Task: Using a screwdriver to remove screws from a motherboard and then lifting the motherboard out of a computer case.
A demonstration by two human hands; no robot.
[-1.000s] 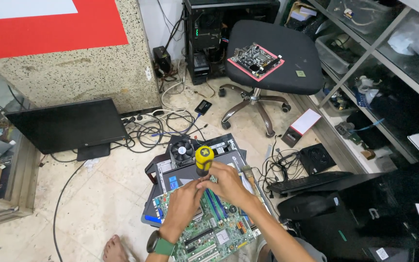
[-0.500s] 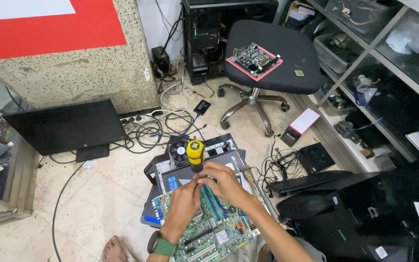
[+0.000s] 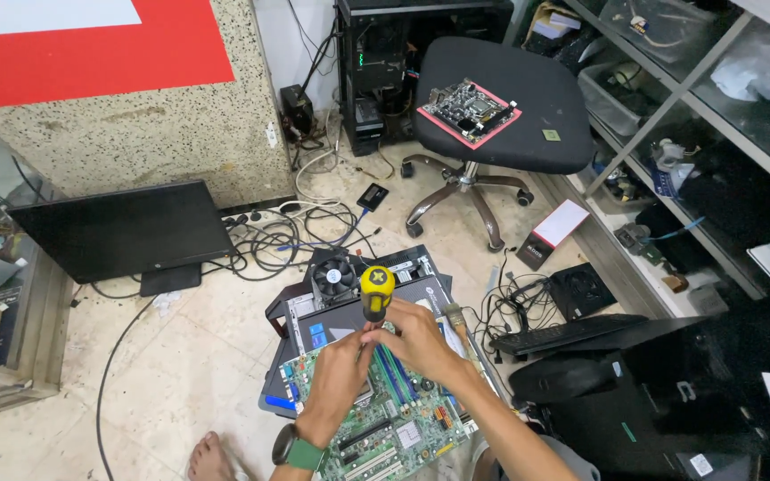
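Note:
A green motherboard point(image 3: 385, 428) lies on a stack of laptops low in the head view. My right hand point(image 3: 421, 338) grips a screwdriver with a yellow and black handle point(image 3: 375, 290), held upright over the board's far edge. My left hand point(image 3: 339, 370), with a green watch on its wrist, touches the screwdriver's shaft just below the handle, fingers pinched around it. The tip is hidden behind my fingers.
A cooler fan point(image 3: 333, 276) sits on the laptop stack point(image 3: 314, 330). A black monitor point(image 3: 122, 230) stands at left, tangled cables point(image 3: 287, 236) behind. An office chair point(image 3: 492, 98) carries another motherboard point(image 3: 468, 111). A keyboard point(image 3: 563, 334) and shelves point(image 3: 688, 134) are on the right. My bare foot point(image 3: 211, 456) shows below.
The screwdriver handle has shifted slightly left and back, and both hands have stayed on it over the board.

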